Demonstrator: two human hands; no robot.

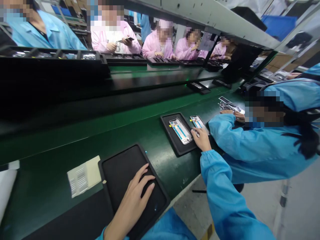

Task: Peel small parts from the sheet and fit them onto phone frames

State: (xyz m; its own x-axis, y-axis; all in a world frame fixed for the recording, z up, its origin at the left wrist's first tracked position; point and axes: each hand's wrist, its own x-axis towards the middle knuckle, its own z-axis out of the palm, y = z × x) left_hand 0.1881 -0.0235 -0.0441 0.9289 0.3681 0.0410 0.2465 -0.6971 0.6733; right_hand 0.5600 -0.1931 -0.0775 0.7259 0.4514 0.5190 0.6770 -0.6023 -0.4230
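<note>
My left hand (136, 196) lies over a black tray (120, 170) with a raised rim, its fingers spread and nothing in them. Farther along the bench, my right hand (202, 138) has its fingers closed on the near end of a phone frame (198, 122) with blue strips and a yellow tab. The fingers hide part of that frame. Just left of it, a similar phone frame (180, 130) rests in a second black tray (172, 141).
Left of the near tray lies a cream sheet with white strips (83, 176). A co-worker in blue (262, 146) sits close on my right, beside a pile of small parts (226, 106). Across the raised shelf (150, 76), several people in pink work over black trays.
</note>
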